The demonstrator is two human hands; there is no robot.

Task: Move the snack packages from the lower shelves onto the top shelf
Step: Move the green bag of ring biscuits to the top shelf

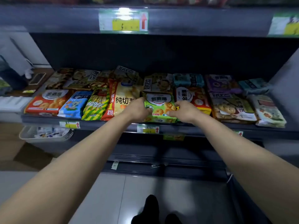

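1. Green snack pkg (159, 107): glossy plastic pillow bag, flat and rectangular, w/ ring-shaped biscuits printed on the front and a white label near its top. It lies in the front row of the middle shelf (97, 125), between the yellow crisp bag (124, 97) and the red biscuit pack (192, 97), touching both.
2. Other packs in that row are shiny film too: red ring-biscuit bag (47, 102), blue packet (74, 105), green-yellow striped bag (95, 105), cookie bag (231, 107). A 2nd row lies behind, overlapped by the front one.
3. Shelving is dark, smooth metal. Top shelf rail (64, 18) runs overhead w/ a clear plastic price tag (123, 20) bearing a red arrow. Packs on top show only as a blurred strip.
4. My left hand (139, 109): fingers curled over the green pkg's left edge, gripping it.
5. My right hand (186, 112): thumb and fingers bent, pinching the pkg's right edge.
6. Both arms are stretched fwd, w/ the pkg between the hands. Can't tell if it is lifted off the shelf.
7. Lower left: white plastic basket (47, 135) w/ small wrapped items. Pale tiled floor (97, 199) below.
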